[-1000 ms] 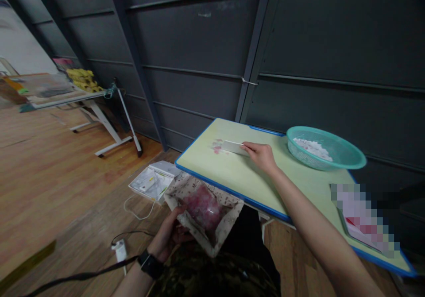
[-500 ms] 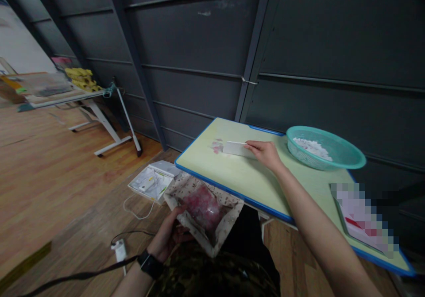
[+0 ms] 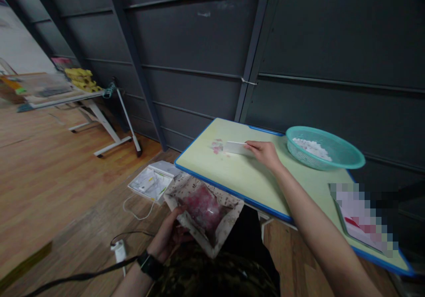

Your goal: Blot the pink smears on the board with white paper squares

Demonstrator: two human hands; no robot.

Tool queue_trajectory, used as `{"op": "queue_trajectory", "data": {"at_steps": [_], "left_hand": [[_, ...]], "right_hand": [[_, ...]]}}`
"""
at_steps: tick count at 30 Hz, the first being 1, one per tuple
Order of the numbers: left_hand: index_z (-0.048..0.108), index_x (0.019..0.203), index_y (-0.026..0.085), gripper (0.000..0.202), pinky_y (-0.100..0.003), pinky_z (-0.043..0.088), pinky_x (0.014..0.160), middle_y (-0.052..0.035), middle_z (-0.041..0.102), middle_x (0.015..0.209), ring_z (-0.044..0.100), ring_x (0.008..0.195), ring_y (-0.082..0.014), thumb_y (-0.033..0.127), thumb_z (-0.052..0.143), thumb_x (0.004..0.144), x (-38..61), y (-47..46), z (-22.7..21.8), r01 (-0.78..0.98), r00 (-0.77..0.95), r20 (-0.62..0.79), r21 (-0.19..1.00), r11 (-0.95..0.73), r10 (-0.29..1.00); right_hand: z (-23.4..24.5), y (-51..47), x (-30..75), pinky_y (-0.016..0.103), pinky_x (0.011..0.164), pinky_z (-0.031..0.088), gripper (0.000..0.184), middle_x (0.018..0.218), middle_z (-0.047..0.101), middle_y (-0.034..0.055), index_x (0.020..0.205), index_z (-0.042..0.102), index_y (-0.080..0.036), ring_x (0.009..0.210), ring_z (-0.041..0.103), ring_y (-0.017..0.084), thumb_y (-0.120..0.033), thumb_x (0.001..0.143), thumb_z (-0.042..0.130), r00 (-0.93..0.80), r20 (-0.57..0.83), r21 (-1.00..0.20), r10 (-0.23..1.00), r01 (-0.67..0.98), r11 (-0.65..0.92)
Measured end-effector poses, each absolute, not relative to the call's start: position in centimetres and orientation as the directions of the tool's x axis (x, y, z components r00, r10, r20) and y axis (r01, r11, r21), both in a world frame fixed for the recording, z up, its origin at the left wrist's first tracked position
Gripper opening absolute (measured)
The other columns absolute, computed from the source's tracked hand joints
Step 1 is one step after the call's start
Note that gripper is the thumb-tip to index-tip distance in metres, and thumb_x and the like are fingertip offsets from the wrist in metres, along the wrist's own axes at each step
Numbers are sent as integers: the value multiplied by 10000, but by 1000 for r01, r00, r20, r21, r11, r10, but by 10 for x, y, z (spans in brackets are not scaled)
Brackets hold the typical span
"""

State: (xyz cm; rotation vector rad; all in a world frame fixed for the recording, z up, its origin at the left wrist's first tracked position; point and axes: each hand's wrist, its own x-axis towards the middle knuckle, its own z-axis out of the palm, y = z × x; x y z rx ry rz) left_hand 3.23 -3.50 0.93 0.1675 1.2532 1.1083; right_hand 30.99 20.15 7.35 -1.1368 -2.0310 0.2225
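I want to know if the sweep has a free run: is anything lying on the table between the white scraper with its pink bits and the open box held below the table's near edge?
Nothing visible does. The right hand presses the white scraper beside the pink bits; the table is bare from there to its near edge, below which the left hand holds the box.

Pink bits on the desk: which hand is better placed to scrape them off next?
Probably the right hand: it presses the white scraper beside the pink bits, while the left hand holds the tray below the desk.

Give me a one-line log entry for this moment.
right hand: on white scraper beside pink bits | left hand: holds open box below table edge | teal basket: on table
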Motion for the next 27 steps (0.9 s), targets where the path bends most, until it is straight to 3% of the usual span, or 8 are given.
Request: {"op": "queue_trajectory", "data": {"at_steps": [14,21,27], "left_hand": [[567,983,186,272,-338,587,590,-25,681,734,631,530,-160,330,660,772,30,-37,5,-555,-102,-670,652,517,735],[568,972,194,273,-351,588,625,-29,688,740,646,559,-174,345,664,765,30,-35,6,-565,-90,-666,646,513,740],[569,963,214,285,-342,585,594,-32,697,754,634,550,-180,357,684,746,29,-35,3,-560,-90,-672,645,520,735]], "right_hand": [[85,198,315,386,760,527,289,932,749,49,882,775,-213,867,699,292,-410,825,571,-299,494,-533,817,638,556],[80,204,318,377,754,530,289,947,745,65,900,774,-214,897,697,303,-402,831,566,-146,576,-524,804,689,501],[74,200,310,366,793,529,265,993,736,53,946,762,-260,935,692,280,-397,848,556,-298,558,-439,774,685,581]]}}
